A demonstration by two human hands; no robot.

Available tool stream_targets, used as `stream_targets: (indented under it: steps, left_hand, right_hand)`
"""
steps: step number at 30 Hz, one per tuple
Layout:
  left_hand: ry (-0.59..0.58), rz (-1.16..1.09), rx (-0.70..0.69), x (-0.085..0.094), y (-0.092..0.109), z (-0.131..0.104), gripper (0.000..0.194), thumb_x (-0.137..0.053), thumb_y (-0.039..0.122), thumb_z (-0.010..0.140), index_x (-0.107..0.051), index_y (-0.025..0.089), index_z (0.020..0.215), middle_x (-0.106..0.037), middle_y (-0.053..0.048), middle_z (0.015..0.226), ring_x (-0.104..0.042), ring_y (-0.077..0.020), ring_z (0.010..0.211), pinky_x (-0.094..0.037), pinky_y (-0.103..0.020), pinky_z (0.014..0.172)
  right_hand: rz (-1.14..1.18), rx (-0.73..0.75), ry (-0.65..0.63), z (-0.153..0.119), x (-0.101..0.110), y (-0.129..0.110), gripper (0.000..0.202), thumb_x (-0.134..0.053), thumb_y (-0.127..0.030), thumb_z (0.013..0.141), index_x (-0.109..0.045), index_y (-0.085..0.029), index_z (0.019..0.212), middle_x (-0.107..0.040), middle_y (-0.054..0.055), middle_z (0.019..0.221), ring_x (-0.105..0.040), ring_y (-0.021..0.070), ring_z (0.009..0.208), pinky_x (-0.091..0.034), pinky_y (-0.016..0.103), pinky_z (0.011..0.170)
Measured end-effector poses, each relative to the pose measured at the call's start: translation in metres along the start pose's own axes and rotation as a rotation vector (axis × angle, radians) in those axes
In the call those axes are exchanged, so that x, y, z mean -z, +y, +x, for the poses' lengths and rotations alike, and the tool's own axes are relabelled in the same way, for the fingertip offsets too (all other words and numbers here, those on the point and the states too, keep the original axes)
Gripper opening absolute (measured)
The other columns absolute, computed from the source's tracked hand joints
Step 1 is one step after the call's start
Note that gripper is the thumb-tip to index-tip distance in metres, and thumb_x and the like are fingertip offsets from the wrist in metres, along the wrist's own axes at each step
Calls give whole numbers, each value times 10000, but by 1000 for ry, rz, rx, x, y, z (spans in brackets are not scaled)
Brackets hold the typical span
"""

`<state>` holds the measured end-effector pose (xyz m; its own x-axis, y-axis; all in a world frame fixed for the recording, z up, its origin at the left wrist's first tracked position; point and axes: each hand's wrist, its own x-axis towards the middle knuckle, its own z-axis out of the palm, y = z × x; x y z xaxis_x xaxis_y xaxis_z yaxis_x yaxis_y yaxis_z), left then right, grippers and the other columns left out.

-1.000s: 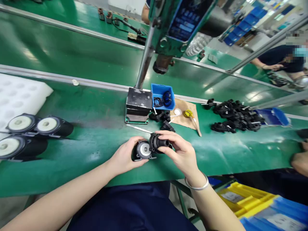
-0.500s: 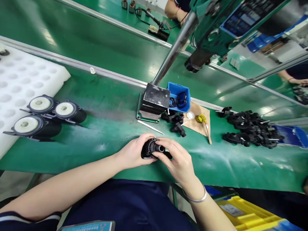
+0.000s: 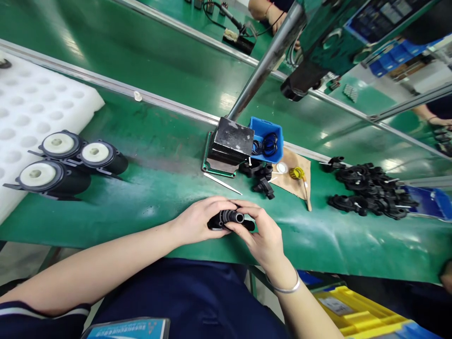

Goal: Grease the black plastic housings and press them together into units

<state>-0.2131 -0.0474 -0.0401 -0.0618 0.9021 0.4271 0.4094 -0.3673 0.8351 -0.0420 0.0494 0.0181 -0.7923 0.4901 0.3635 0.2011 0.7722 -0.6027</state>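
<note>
Near the green bench's left edge lie three black cylindrical pump bodies with white faces. At the front edge, the left hand and right hand together clasp a black ribbed plastic pump housing. Loose black covers lie right.

Open green mat lies left of the hands. Ahead, a press base, a probe and black parts crowd the way.

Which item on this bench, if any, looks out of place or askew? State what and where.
Nothing is spilled or damaged. One oddity: a thin white stick lies loose and slanted on the green mat, beyond both hands, left hand and right hand, which grip a black part.
</note>
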Motion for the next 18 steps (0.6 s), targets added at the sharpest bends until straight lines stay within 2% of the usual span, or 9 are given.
stream_targets:
  steps: [6,18]
  left_hand:
    - [-15,21,-2,-1,-4,-3,549,-736,281,817,-491,247,1306,-623,-120,1289,-620,-254,1216,-538,-413,1018]
    - [-17,60,1,2,0,-2,521,-717,288,829,-497,242,1298,-641,-114,1254,-647,-255,1167,-555,-402,992]
  right_hand:
    - [-14,65,-43,2,4,1,359,-750,-228,829,-553,-201,1127,-682,114,1162,-675,194,1102,-582,343,950]
    - [-25,107,-85,5,7,3,386,-755,-265,824,-565,-211,1156,-686,113,1153,-682,208,1079,-596,369,939]
